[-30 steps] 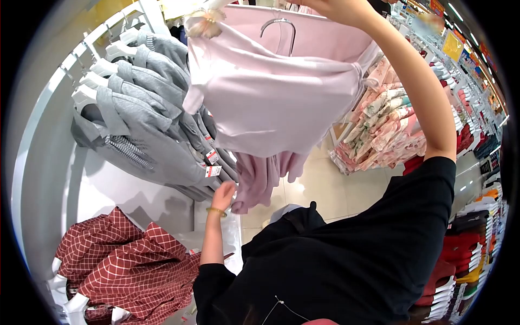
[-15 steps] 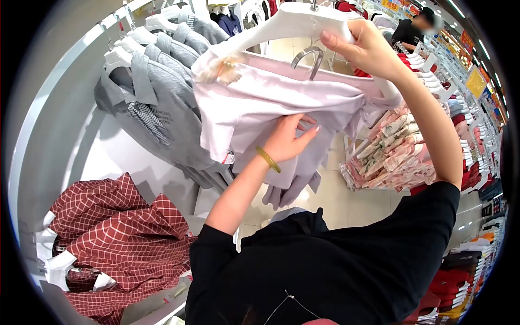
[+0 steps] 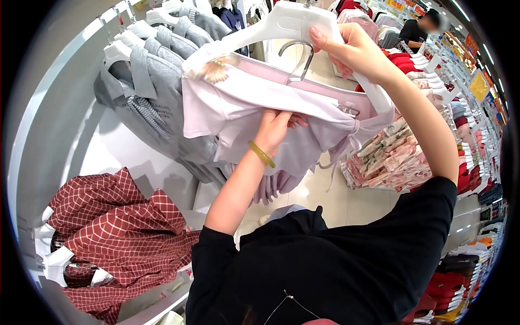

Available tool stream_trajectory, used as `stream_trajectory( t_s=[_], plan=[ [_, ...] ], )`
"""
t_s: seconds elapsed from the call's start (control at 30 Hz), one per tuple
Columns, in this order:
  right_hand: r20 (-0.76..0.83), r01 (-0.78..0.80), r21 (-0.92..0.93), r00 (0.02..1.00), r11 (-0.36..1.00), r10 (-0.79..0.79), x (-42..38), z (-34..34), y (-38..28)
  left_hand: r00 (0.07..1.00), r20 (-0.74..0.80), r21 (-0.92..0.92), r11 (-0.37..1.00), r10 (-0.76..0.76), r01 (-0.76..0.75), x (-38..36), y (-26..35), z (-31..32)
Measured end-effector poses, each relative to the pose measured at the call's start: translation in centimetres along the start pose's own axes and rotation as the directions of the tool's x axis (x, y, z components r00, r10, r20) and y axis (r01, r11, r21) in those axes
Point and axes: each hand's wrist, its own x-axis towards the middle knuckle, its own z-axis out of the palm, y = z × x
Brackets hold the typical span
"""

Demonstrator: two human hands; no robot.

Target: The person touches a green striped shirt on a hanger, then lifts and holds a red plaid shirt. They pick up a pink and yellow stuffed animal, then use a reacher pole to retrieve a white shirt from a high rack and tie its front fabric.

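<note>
A large white hanger (image 3: 252, 31) carries a pale pink top (image 3: 211, 111) with a flower ornament (image 3: 215, 70) near one shoulder. High on the right, my right hand (image 3: 355, 47) grips the hanger's arm. My left hand (image 3: 279, 127), below a yellow-green bracelet (image 3: 261, 154), is at the front of the garment with its fingers partly under a fold of the fabric; what they hold is hidden. A metal hook (image 3: 300, 59) rises from inside the neckline, and a tied bow (image 3: 352, 132) hangs at the right.
Grey collared shirts (image 3: 154, 114) hang on a rail at the left. Red checked shirts (image 3: 124, 233) lie at the lower left. Floral clothes (image 3: 390, 157) hang at the right. Another person (image 3: 417, 31) stands in the aisle at the upper right.
The hanger and pink top have shifted left with my right hand, and the bow and more of the inner hook now show. My left hand has moved slightly left and up under the fold.
</note>
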Motion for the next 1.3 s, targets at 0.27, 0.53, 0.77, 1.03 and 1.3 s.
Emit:
stream_trajectory(
  t_s=[0.27,0.53,0.77,1.03,1.3],
  plan=[
    [-0.040,0.029,-0.182,0.999,0.983,-0.037,0.8,1.3,-0.7,0.999,-0.043,0.083,0.996,0.031,-0.027,0.0,0.9,-0.9],
    [-0.189,-0.104,-0.186,0.980,0.977,0.069,1.2,0.1,-3.9,0.981,-0.074,0.217,0.963,0.179,-0.159,1.8,1.9,-3.0],
    [-0.336,-0.158,-0.219,0.938,0.963,0.078,1.9,-1.9,-2.7,0.997,0.016,0.460,0.885,0.073,-0.072,0.2,-6.4,-7.7],
    [-0.141,-0.053,-0.225,0.990,0.973,0.021,0.5,-2.6,-1.4,0.817,-0.575,0.626,0.660,0.032,0.415,-4.8,-17.3,-12.0],
    [0.067,-0.079,-0.101,0.994,0.992,0.086,0.8,3.8,-5.4,0.803,-0.553,0.513,0.850,0.222,0.119,-6.2,-18.4,-10.8]
  ],
)
